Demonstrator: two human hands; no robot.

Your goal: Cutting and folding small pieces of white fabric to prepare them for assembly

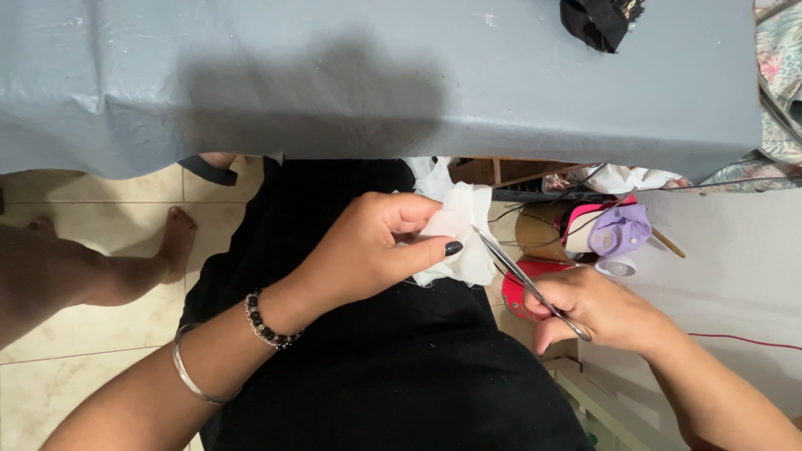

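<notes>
My left hand [372, 246] pinches a small piece of white fabric [462, 225] between thumb and fingers, above my lap in a black garment [384, 367]. My right hand [597, 309] grips metal scissors [522, 276] by the handles; the blades point up-left and their tips touch the white fabric's right edge. A beaded bracelet and a silver bangle sit on my left wrist.
A table with a grey cover [418, 75] spans the top, with a black cloth bundle [597, 21] on it. To the right stand a lilac plastic object [620, 230], a red item [522, 288] and a white surface [735, 267]. Another person's bare leg and foot [125, 259] rest on the tiled floor at left.
</notes>
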